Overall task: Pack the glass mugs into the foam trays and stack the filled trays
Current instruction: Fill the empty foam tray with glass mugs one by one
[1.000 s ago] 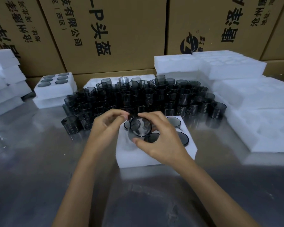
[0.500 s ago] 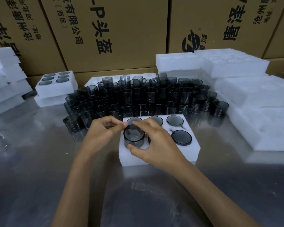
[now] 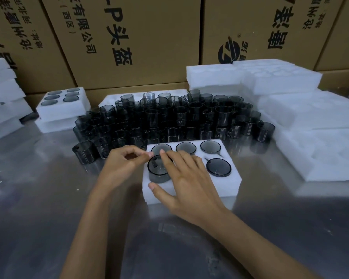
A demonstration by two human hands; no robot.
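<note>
A white foam tray (image 3: 191,195) lies on the steel table in front of me. Smoky glass mugs fill its three back holes and its front right hole (image 3: 219,167). Another glass mug (image 3: 156,171) sits partly sunk in the front left hole, its rim still above the foam. My right hand (image 3: 186,178) lies over that mug and the front middle hole, fingers straight on the rim, thumb on the foam. My left hand (image 3: 125,164) pinches at the mug's far left edge, where its handle would be. Behind the tray stands a crowd of loose mugs (image 3: 169,121).
A stack of two trays (image 3: 63,109), the top one filled, stands at the back left. More foam (image 3: 0,97) is piled at the far left. Empty foam trays (image 3: 310,121) are heaped along the right side. Cardboard boxes (image 3: 141,37) wall off the back.
The mug held tilted above the tray has been lowered upright into the front left hole. My right hand's fingers have flattened over its rim; my left hand stays at its left edge.
</note>
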